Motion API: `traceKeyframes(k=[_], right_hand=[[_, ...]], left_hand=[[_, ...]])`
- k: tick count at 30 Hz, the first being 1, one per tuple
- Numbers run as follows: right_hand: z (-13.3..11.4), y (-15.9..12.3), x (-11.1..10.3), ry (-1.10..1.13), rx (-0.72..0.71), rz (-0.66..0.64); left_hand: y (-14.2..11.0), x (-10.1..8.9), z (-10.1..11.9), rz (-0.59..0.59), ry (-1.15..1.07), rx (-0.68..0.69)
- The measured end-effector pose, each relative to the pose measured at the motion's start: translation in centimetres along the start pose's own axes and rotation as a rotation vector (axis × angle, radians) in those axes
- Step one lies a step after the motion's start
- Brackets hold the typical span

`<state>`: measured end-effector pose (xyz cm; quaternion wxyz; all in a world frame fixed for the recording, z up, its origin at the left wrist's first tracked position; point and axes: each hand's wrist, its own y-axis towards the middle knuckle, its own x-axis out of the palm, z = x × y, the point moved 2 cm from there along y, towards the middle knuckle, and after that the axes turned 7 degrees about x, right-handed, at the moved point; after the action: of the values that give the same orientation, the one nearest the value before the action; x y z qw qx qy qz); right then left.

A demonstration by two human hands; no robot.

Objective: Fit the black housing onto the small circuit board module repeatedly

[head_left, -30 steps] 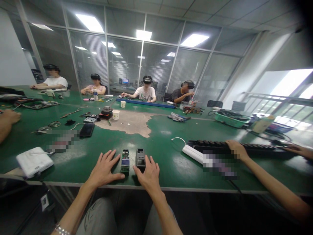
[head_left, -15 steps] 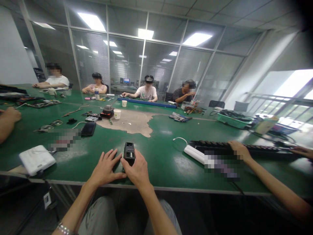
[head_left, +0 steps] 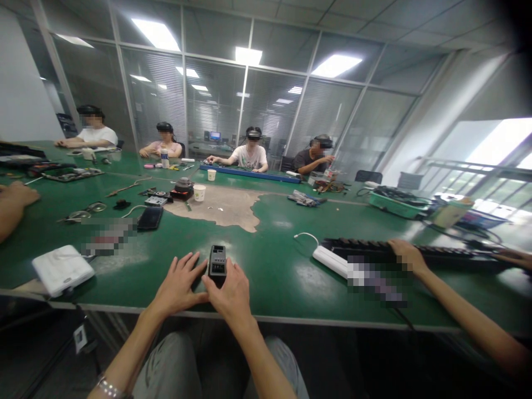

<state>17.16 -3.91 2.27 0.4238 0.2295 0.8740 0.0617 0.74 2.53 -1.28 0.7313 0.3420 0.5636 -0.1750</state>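
Note:
A small black box-shaped device (head_left: 218,260) with rectangular openings in its upper face is near the front edge of the green table (head_left: 274,260). My right hand (head_left: 230,285) grips it from the near right side, thumb on the left and fingers along the right. The device's lower near part is hidden behind that hand. My left hand (head_left: 180,280) rests on the tabletop just left of the device, fingers spread and palm down. Its thumb comes close to my right thumb; whether they touch I cannot tell.
A white box (head_left: 64,270) and a phone (head_left: 150,218) lie to the left. Paper cups (head_left: 199,193) stand beyond, by a bare tan patch (head_left: 224,208). At right, a white power strip (head_left: 330,261) lies near a co-worker's hand (head_left: 405,255) on a long black part. Several people sit opposite.
The black device has turned slightly in my right hand and shifted a little left, its top now facing me more squarely. My left hand has stayed nearly still.

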Motion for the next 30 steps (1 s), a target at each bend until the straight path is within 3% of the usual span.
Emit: traceKeyframes(k=[20,30], right_hand=[[0.5,-0.9,1.1,0.052,0.011,-0.067],[-1.1,0.9,-1.0,0.135,-0.046,0.018]], left_hand=[[-0.1,0.3,-0.1,0.018,0.018,0.023],[0.1,0.0,0.2,0.006,0.006,0.001]])
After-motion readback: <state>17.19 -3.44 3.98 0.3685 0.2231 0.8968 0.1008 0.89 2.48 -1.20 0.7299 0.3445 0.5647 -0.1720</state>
